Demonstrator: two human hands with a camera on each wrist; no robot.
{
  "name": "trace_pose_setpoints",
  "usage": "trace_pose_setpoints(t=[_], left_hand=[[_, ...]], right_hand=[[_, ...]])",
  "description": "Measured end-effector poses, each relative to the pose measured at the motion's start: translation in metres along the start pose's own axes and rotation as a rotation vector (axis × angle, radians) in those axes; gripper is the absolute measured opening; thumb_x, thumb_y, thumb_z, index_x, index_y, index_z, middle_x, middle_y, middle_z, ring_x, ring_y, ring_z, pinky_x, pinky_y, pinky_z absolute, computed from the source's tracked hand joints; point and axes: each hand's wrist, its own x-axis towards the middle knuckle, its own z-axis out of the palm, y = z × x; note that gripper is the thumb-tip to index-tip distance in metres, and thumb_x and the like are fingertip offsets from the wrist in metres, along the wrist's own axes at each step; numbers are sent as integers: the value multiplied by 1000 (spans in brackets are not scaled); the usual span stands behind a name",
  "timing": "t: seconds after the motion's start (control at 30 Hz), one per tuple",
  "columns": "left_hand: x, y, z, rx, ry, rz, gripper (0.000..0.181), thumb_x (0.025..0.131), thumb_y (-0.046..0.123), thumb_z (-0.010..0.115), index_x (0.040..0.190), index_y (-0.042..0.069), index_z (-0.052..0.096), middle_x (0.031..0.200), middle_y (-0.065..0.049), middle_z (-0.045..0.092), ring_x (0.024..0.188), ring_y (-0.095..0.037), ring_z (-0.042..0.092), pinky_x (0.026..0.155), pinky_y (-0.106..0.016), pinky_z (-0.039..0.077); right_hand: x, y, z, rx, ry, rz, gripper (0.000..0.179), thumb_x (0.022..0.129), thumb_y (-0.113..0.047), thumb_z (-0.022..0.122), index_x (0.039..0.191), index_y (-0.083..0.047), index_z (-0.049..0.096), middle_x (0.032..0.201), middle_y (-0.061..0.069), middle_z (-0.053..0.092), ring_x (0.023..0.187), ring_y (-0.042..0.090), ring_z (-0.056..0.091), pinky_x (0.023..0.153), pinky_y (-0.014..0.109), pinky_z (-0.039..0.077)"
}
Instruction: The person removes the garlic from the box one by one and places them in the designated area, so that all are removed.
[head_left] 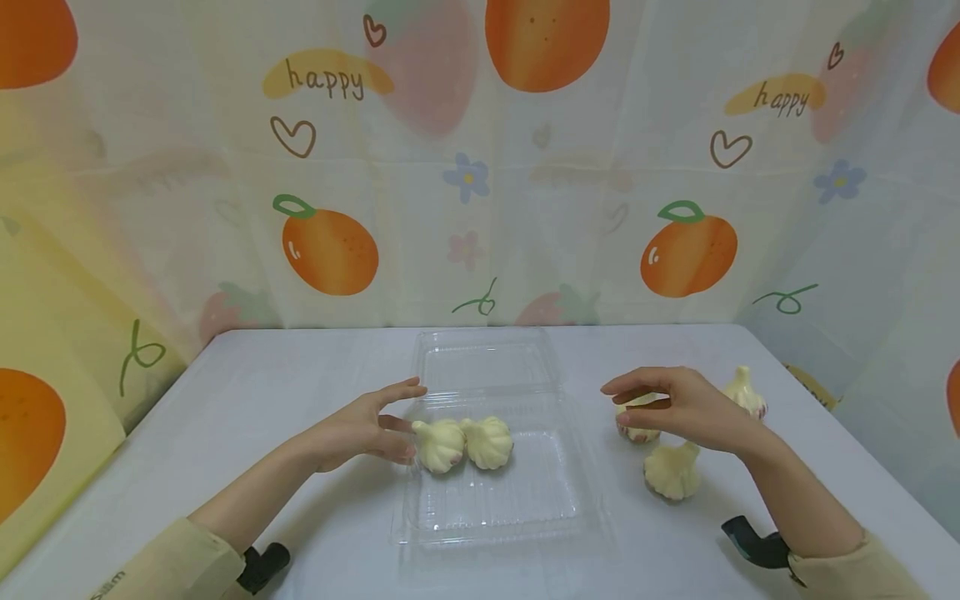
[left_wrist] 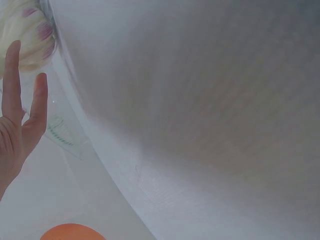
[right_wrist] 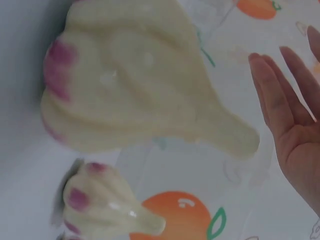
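Observation:
Two garlic bulbs, a left one (head_left: 440,447) and a right one (head_left: 490,443), lie side by side in a clear plastic clamshell box (head_left: 525,497). At the box's left edge my left hand (head_left: 363,431) is spread, its fingertips close to the left bulb; the left wrist view shows two straight fingers (left_wrist: 37,97) near it. Over on the right, my right hand (head_left: 686,406) hovers with extended fingers and holds nothing. Beneath it sit a partly covered garlic bulb (head_left: 636,432) and a nearer garlic bulb (head_left: 671,472), large in the right wrist view. Behind the wrist stands another garlic bulb (head_left: 744,392).
The box's lid (head_left: 486,364) is folded back, lying toward the table's far edge. A white cloth covers the table (head_left: 300,375). A fruit-printed curtain (head_left: 555,242) hangs behind it and along both sides.

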Motion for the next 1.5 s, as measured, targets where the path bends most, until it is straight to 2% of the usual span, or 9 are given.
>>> trace_pose_setpoints(t=[0.13,0.27,0.53,0.77,1.1,1.23,1.4,1.5], left_hand=[[0,1,0,0,1,-4,89,82,6,74,155,2,24,169,-8,4,138,-44,44,91,-39,61],[0,2,1,0,0,-7,89,82,6,75,155,2,24,169,-8,4,139,-44,43,91,-38,61],[1,1,1,4,-4,-1,89,82,6,75,155,2,24,169,-9,3,138,-44,44,90,-38,61],[1,-1,0,1,-3,1,89,82,6,74,155,2,25,169,-9,2,137,-43,45,90,-39,61],[0,-1,0,3,-2,-3,89,82,6,75,155,2,25,169,-9,2,136,-41,47,90,-38,61],[0,0,0,4,-2,-3,89,81,6,75,155,2,25,169,-9,2,136,-41,47,90,-38,61],[1,0,1,3,-3,-6,89,82,5,74,155,2,24,169,-9,2,138,-43,45,91,-37,61],[1,1,1,2,-3,-7,89,82,5,74,155,2,24,169,-9,2,138,-44,44,91,-37,61]], right_hand=[[6,-5,10,13,24,7,35,88,-25,74,122,-17,68,125,9,68,104,-1,65,80,23,61],[12,-8,21,-4,41,-2,36,88,-27,74,123,-19,67,125,6,68,106,1,65,85,20,60],[25,-17,40,23,59,-2,39,87,-28,75,124,-20,66,129,5,66,115,23,66,91,23,59],[35,-24,53,33,72,17,38,88,-29,75,123,-21,66,131,3,65,118,32,65,94,27,59],[50,-31,77,25,60,26,40,86,-27,76,124,-19,66,130,5,66,120,32,63,97,34,58],[56,-35,87,45,59,27,39,86,-26,77,123,-20,66,130,6,66,120,33,63,97,33,58],[63,-35,98,86,49,30,39,86,-27,77,123,-20,67,131,12,65,122,34,61,99,38,57],[66,-35,104,101,46,42,39,86,-27,77,123,-20,67,131,11,65,123,34,61,100,40,56]])
